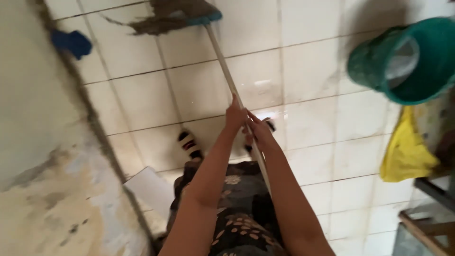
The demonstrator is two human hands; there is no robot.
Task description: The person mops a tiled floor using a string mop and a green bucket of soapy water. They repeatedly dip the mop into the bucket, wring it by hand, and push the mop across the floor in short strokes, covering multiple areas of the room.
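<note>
Both my hands grip a long pale mop handle that runs from my body up to a mop head with a blue bar and grey strands lying on the white tiled floor. My left hand is closed around the stick slightly further up. My right hand is closed around it just below, touching the left. My feet in striped sandals stand on the tiles under my arms.
A green bucket stands at the right, with a yellow cloth below it. A stained wall runs along the left, a blue object at its base. Wooden furniture sits at lower right.
</note>
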